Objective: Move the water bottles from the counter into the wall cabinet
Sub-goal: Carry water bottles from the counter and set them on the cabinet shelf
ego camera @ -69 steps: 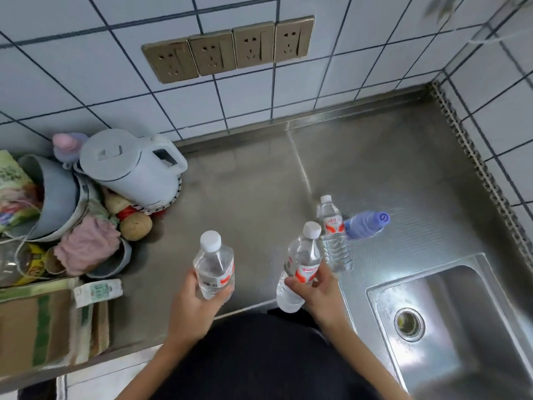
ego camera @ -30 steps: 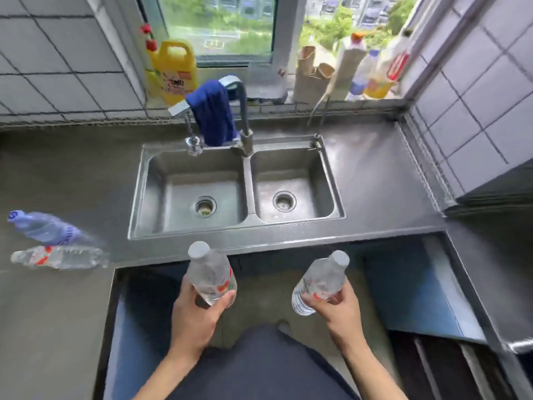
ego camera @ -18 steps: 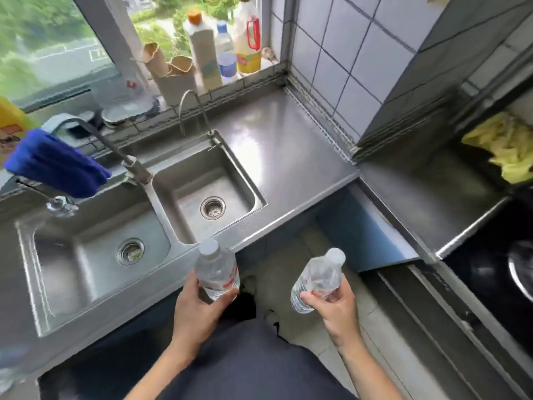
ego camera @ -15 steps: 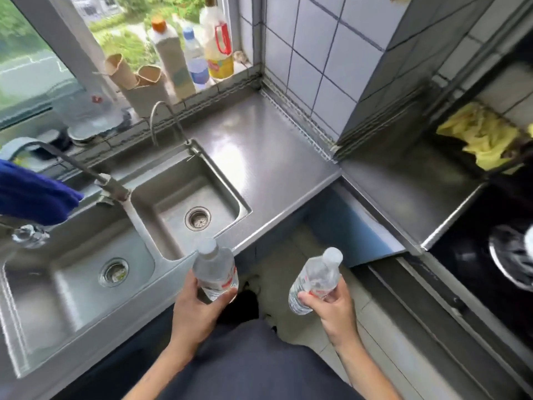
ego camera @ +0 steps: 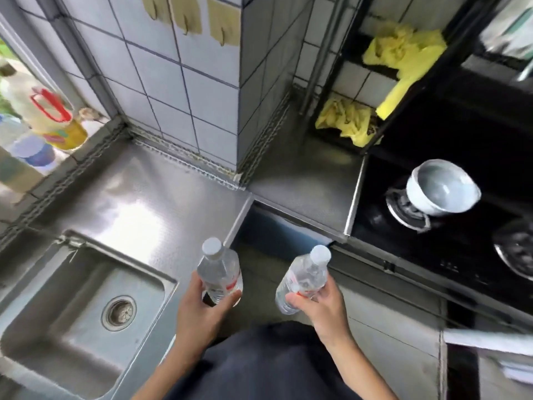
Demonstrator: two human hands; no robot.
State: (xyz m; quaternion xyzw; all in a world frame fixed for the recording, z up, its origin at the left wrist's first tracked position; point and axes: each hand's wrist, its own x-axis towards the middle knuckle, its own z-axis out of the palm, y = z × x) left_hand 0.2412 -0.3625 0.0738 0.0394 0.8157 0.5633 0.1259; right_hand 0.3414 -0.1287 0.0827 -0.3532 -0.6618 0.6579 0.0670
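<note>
Gripping left bottle [ego camera: 219, 269] in left hand [ego camera: 199, 310], fingers curled round lower body, just right of sink [ego camera: 121, 256]. Gripping right bottle [ego camera: 302, 278] tilted in right hand [ego camera: 323, 307], fingers wrapped, farther right of sink. One per hand: likely fewer trips. Wall cabinet out of view.

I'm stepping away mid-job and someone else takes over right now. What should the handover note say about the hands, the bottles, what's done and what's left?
Left hand grips one capped water bottle, roughly upright.
Right hand grips a second bottle, tilted.
Both bottles are off the counter, held in front of the body between counter and stove.
Done: two bottles lifted.
Left: carry both to the wall cabinet, which is not in view, and set them inside.
</note>
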